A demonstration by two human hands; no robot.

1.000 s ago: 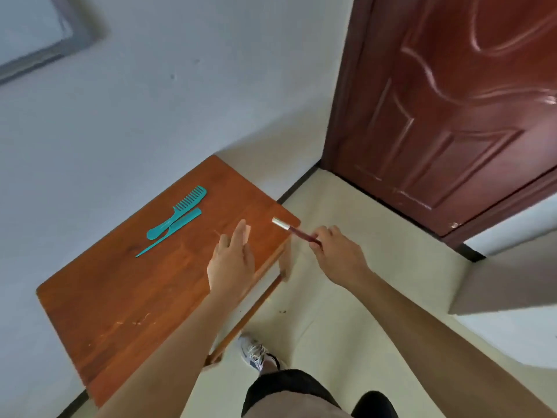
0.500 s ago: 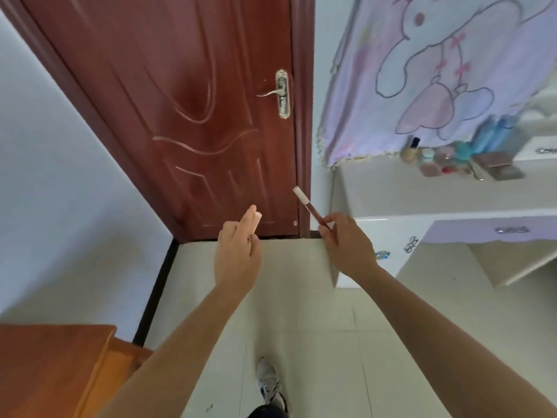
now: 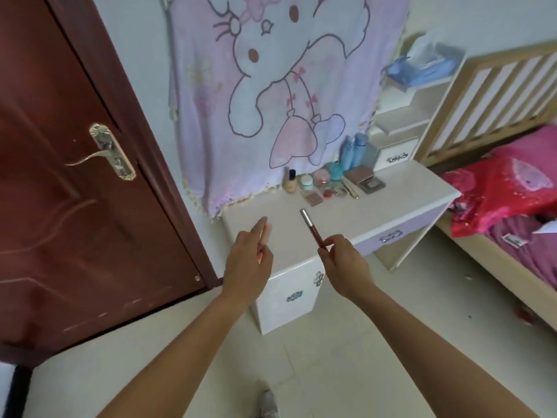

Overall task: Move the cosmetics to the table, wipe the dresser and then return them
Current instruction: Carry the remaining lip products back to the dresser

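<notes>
My right hand (image 3: pixel 343 263) pinches a slim dark-red pencil with a silver cap (image 3: pixel 312 226), tip pointing up and left. A small pale pink stick (image 3: pixel 265 233) sits between the fingers of my left hand (image 3: pixel 248 260), mostly hidden by them. Both hands hover over the near left corner of the white dresser (image 3: pixel 401 194). At the dresser's back edge stand several cosmetics: a foundation bottle (image 3: pixel 291 182), small jars (image 3: pixel 307 182), flat compacts (image 3: pixel 363 178) and two blue bottles (image 3: pixel 354 150).
A dark red door (image 3: pixel 75 182) with a metal handle stands shut on the left. A pink cartoon cloth (image 3: pixel 271 95) hangs behind the dresser. A bed with pink and red bedding (image 3: pixel 512 191) lies to the right. Pale tiled floor lies below.
The view has swung right, from the wooden table with the teal combs past the door to the dresser. Both hands keep the same hold on the pencil and the pink stick.
</notes>
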